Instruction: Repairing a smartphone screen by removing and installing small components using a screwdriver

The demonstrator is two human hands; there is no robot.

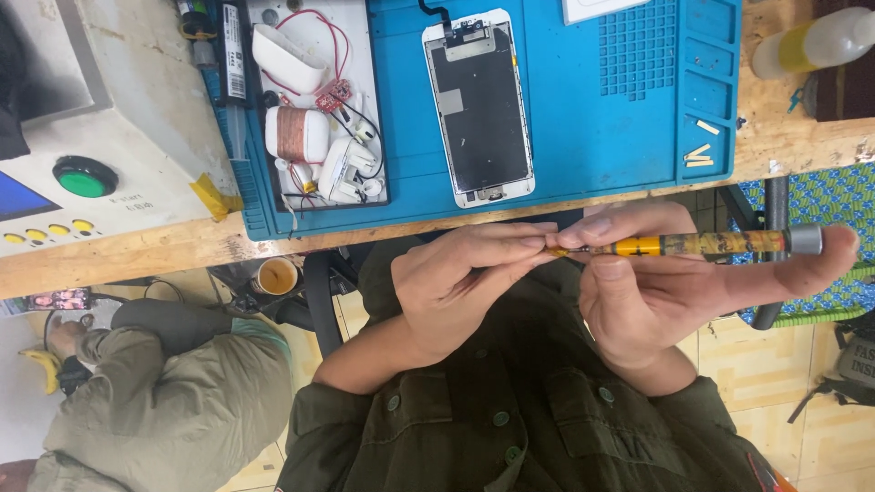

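A wooden table (802,137) is seen from above, its near edge worn and chipped. A blue mat (583,109) is spread across its middle. Below the edge, a floor (802,374) of pale yellow tiles is shown in even light.

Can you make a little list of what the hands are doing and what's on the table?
Left hand: pinches the tip of the screwdriver
Right hand: holds the screwdriver level, index finger on its end cap
Blue mat: lies on the wooden table
On the mat: a phone screen part and a white tray of opened earbud parts
Left of the mat: a white machine with a green button
Lower left: another person
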